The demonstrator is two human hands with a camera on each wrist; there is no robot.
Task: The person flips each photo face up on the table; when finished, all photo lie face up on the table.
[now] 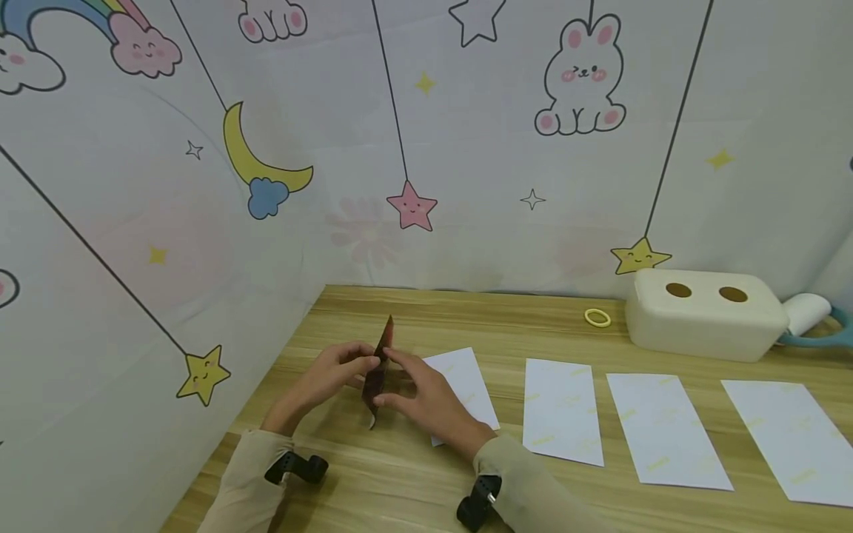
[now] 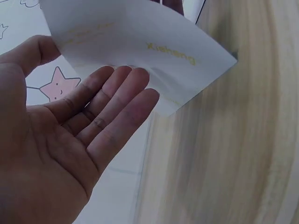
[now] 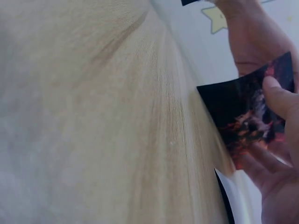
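A thin picture card (image 1: 375, 377) stands on edge between the two hands, bent slightly. Its dark, reddish printed face (image 3: 224, 102) turns toward the right hand, and the white back (image 2: 126, 28) with yellow lettering toward the left. The right hand (image 1: 433, 403) grips it, thumb near one edge and fingers farther along. On the white side, the left hand (image 1: 326, 381) supports the card with nearly straight fingers (image 2: 126, 114), its thumb at the card's edge. Beside the right hand lies a white card (image 1: 466, 377), partly covered by that hand and forearm.
More white cards with yellow marks lie in a row to the right, among them one card (image 1: 563, 411). Behind them are a yellow ring (image 1: 597, 318), a cream box (image 1: 706, 318) with two holes, and a blue handle (image 1: 816, 340). A printed cloth wall (image 1: 466, 252) borders the table.
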